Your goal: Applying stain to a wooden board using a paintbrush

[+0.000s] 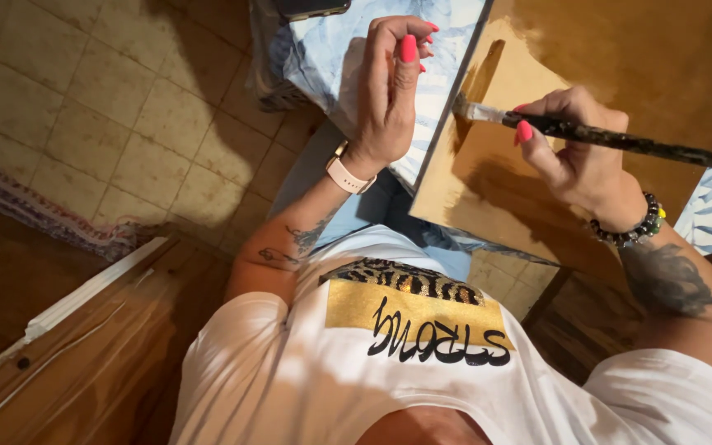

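Note:
My right hand [577,152] grips a long dark-handled paintbrush [620,140] whose bristles touch the left part of a gold-brown painted board [620,58]. The board lies tilted over a table covered with a blue-and-white leaf-print cloth [356,58]. My left hand [389,91] hovers above the cloth just left of the board's edge, fingers loosely curled, holding nothing. It wears a pale wrist band; the right wrist wears a beaded bracelet.
A dark phone-like object [311,8] lies at the top edge of the cloth. Beige floor tiles [109,107] spread to the left. A wooden piece with a white strip [84,297] stands at lower left. My white printed shirt [372,379] fills the bottom.

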